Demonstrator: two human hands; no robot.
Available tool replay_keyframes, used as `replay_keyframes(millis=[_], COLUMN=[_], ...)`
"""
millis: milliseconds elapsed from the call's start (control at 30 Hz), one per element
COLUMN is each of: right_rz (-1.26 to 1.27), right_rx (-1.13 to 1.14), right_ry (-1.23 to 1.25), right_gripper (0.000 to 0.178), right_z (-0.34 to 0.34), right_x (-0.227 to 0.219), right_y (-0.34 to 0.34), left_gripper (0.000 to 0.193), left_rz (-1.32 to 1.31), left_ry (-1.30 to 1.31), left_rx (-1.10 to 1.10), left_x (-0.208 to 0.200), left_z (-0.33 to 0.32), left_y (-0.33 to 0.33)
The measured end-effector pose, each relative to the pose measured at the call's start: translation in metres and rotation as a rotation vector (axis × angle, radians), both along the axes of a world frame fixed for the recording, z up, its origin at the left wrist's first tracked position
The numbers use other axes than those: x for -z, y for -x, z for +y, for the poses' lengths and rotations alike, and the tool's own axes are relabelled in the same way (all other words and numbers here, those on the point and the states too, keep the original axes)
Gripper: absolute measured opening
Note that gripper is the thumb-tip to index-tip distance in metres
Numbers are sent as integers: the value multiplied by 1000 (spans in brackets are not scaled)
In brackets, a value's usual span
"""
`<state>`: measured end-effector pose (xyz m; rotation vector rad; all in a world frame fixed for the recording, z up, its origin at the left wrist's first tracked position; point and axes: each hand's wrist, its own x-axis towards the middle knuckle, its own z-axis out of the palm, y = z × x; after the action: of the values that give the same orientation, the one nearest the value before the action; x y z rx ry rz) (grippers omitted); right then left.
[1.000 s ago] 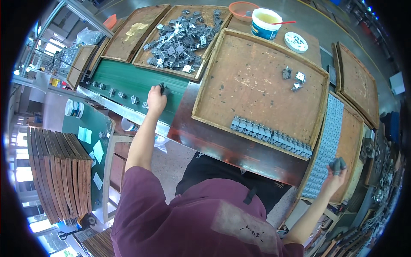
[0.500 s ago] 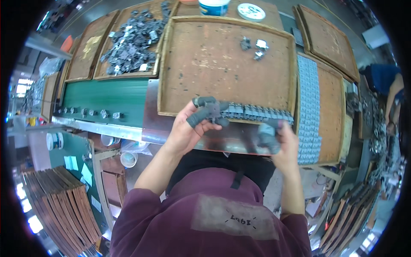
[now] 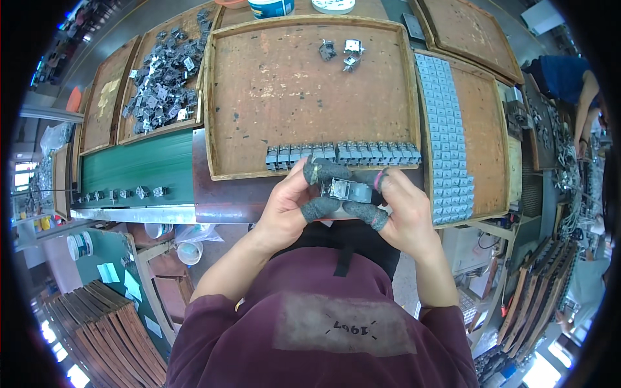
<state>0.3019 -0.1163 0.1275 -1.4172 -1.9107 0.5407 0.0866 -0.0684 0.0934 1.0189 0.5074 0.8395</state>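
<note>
In front of my body, my left hand (image 3: 283, 213) and my right hand (image 3: 409, 210) meet over a small grey box-shaped part (image 3: 351, 191) with a shiny metal end. Dark finger sleeves cover the thumbs and fingers that pinch it from both sides. My left hand is at its metal end, and my right is at its grey end. Just beyond my fingers, a row of similar grey parts (image 3: 372, 154) stands along the near edge of a wooden tray (image 3: 272, 97). Three loose metal parts (image 3: 351, 63) lie at the tray's far right.
A heap of metal parts (image 3: 165, 81) fills a tray at the far left. Several small parts (image 3: 142, 192) line the green surface (image 3: 136, 168). To the right, another tray (image 3: 482, 123) holds rows of grey blocks (image 3: 446, 142). A co-worker's arm (image 3: 585, 107) shows at far right.
My right hand, blurred and apart on the right before, has come left to join my left hand on the part. The whole view has shifted, and more of the row's left end shows.
</note>
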Motion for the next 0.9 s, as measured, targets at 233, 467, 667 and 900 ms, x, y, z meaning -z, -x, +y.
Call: replay_keyframes(millis=[233,467,667,900], right_rz=[-96,-111,-104,-87], right_rx=[28,46,100,50], right_ry=[-51,-23,-49,-14], right_gripper=[34,27,31,31], right_z=[0,-1,1,9], right_x=[9,19,33,40], right_y=[-2,-3,-2,-14], left_gripper=[40,47,51,39], left_rz=[200,306,297,331], left_ry=[-44,59,142,146], left_rx=[-10,-3,-24,-39], left_x=[5,12,14,21], left_z=[-1,-5,-7,0], left_y=[-4,-12,-21,-30])
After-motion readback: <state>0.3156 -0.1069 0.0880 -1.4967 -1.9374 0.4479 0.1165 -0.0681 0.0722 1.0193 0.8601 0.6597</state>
